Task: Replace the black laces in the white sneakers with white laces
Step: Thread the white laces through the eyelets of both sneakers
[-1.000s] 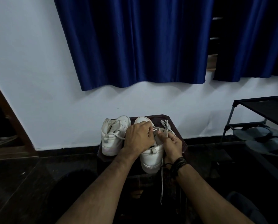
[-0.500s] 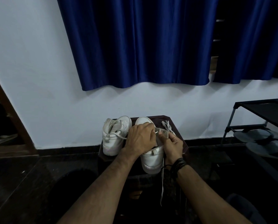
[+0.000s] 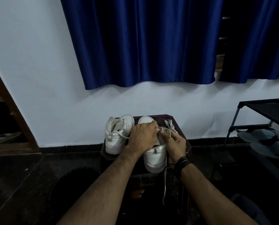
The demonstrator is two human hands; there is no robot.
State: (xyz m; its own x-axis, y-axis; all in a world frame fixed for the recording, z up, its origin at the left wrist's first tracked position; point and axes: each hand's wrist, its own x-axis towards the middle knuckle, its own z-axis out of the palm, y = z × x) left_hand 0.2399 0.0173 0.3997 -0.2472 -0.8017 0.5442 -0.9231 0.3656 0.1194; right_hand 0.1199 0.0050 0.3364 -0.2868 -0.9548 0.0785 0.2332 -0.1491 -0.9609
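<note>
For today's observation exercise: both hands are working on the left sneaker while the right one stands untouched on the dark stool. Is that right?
Not quite. In the head view the left hand and right hand work on the right sneaker; the left sneaker stands untouched on the dark stool.

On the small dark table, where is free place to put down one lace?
Bare table shows only at its right edge, beside the right sneaker and loose lace bundle. The two sneakers and both hands crowd the rest.
</note>
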